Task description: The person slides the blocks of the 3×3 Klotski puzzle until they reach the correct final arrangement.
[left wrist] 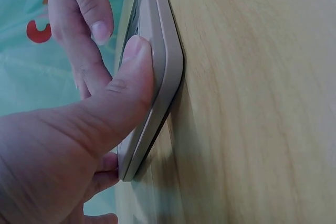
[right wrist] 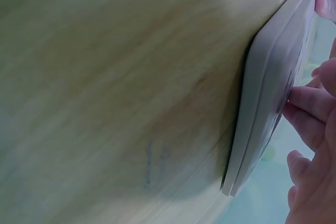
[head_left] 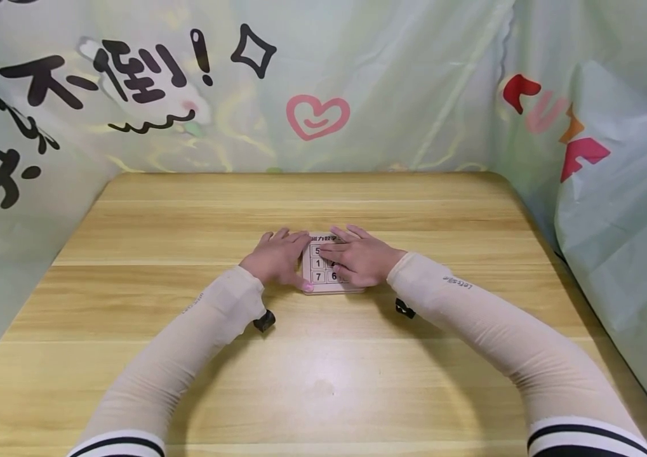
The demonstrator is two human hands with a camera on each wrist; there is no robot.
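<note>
Left hand [head_left: 280, 257] steadies, right hand [head_left: 364, 259] presses a pale, flat, round-cornered number board [head_left: 333, 288]

The number board lies on the light wood-grain table [head_left: 323, 381], centred between left and right. Left thumb and fingers clasp its left side, thumb at the near left corner; right fingers reach over its face, tips touching square, black-numbered tiles [head_left: 317, 277]. Shifting a tile seems the step in hand, though which is hidden. Another slide would probably call for light fingertip pressure and a firm left hold.
</note>
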